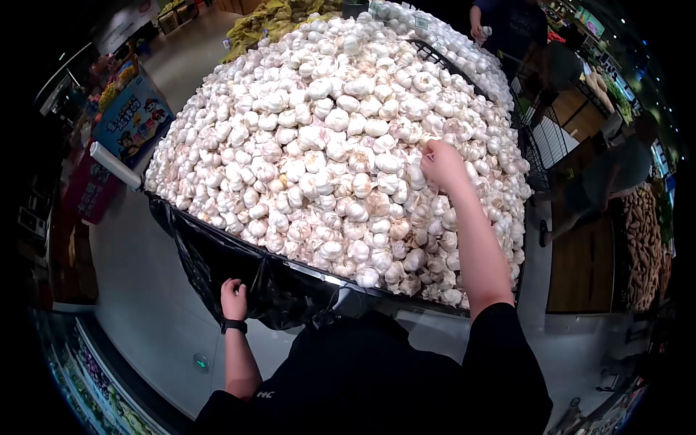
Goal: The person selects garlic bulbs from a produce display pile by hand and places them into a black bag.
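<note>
A large heap of white garlic bulbs (319,138), some with purple tinges, fills the display stand in front of me. My right hand (442,165) reaches over the right side of the heap, its fingers curled down among the bulbs. What those fingers hold, if anything, is hidden. A black plastic bag (199,250) hangs along the stand's near left edge, its mouth spread. Low at the bag's outer edge is my left hand (233,299), wearing a dark wristband, with its fingers curled closed on the bag's plastic.
Yellow net sacks (272,22) lie behind the heap. A white roll (116,165) sticks out at the stand's left corner. On the right are a black wire rack (547,141) and a person (616,170). Another person's hand (478,30) shows at the far side.
</note>
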Motion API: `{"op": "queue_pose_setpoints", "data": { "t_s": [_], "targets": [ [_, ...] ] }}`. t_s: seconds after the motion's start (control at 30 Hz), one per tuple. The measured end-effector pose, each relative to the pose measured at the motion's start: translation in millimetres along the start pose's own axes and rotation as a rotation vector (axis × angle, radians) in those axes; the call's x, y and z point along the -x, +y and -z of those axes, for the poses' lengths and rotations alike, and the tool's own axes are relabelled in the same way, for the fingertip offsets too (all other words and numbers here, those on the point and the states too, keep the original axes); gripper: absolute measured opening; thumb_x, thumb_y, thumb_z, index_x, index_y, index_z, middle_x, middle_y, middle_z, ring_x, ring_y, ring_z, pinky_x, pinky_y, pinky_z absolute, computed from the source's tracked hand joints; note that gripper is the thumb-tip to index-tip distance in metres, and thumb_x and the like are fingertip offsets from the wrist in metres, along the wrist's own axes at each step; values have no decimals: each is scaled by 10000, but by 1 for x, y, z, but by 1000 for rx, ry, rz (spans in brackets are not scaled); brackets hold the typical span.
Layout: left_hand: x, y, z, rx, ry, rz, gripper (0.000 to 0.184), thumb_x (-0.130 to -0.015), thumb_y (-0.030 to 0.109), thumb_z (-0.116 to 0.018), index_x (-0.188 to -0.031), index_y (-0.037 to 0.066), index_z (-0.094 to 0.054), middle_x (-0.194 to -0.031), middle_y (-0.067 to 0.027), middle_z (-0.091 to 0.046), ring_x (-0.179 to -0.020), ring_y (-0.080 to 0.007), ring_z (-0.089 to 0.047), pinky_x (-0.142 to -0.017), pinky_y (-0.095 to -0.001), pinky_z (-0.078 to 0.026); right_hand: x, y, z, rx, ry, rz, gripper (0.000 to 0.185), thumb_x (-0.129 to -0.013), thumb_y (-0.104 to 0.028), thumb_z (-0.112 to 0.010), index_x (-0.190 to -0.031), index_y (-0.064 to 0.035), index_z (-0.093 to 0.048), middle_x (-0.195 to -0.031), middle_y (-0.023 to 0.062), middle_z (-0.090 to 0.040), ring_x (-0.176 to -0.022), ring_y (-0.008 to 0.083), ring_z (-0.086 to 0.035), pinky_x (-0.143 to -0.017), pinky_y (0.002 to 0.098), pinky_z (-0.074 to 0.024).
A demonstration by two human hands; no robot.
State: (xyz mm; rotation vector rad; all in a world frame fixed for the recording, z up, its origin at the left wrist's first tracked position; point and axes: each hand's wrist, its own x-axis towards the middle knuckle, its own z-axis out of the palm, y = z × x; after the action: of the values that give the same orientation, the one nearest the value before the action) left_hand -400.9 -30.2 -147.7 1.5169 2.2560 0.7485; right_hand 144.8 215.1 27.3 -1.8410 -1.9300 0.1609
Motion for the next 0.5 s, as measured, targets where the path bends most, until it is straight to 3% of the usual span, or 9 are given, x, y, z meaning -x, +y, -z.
{"op": "queue_pose_setpoints", "data": {
  "t_s": [0.07,0.13,0.27,0.4,0.47,0.5],
  "targets": [
    [0,14,1,53,-19,62,222,-864,152,-660,-1039,17,-681,-1266,-196,-592,-1124,-339,-603,-948,-385,-495,-7,-17,-14,20,25,-13,141,-811,-165,-657,-886,-59,-710,-972,176,-703,-878,338,-689,-772,421,-560],
    [-1,10,-5,43,-7,25,220,-864,150,-660,-1040,19,-682,-1267,-195,-591,-1111,-338,-608,-940,-382,-499,-24,-22,-39,252,-136,-132,184,-830,-155,-640,-939,-32,-722,-1004,196,-705,-928,338,-695,-805,422,-569],
    [-2,12,-7,8,3,-30,205,-863,147,-661,-1029,30,-686,-1253,-195,-608,-1147,-349,-591,-979,-392,-475,-39,-14,-76,259,-161,-108,220,-843,-192,-646,-995,-50,-717,-987,192,-707,-944,365,-680,-841,455,-549],
    [5,8,-5,56,2,3,224,-872,145,-663,-1052,14,-685,-1215,-194,-631,-1155,-345,-590,-1009,-389,-457,-42,-11,-74,159,-88,-244,226,-816,-157,-653,-988,-32,-729,-978,185,-718,-911,349,-695,-824,439,-556],
    [8,-1,-8,45,7,32,225,-876,148,-661,-1054,13,-684,-1191,-179,-644,-1130,-327,-607,-990,-378,-470,-39,7,-70,-68,-88,-130,247,-770,-149,-689,-981,-33,-744,-926,181,-725,-883,327,-706,-799,416,-556],
    [8,-5,-10,47,9,28,225,-876,148,-661,-1054,13,-684,-1191,-179,-644,-1130,-327,-607,-990,-378,-470,-41,10,-72,-202,-104,-215,280,-737,-155,-716,-992,-44,-753,-888,179,-728,-854,311,-711,-777,400,-553]
  ]
}}
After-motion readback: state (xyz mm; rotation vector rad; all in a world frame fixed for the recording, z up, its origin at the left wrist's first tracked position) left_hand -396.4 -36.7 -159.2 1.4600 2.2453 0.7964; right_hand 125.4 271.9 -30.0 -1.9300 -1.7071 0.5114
